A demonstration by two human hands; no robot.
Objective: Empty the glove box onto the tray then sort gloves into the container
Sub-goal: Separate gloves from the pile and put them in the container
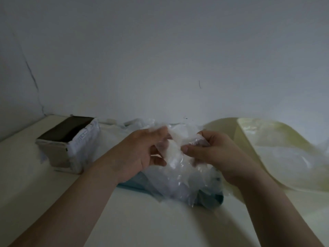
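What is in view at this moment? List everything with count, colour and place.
glove box: one, white sides, dark top, on the table at left.
tray: one, teal, centre of the table, mostly covered by gloves.
glove pile: one heap, clear plastic, number not countable, on the tray.
held glove: at least one, clear plastic, between both hands above the pile.
container: one, pale yellow, at right; clear plastic seems to lie in it.
table: one, white, under everything.
wall: one, grey-white, behind the table.
left hand: one, bare, pinches the held glove.
right hand: one, bare, fingers curled round the held glove.
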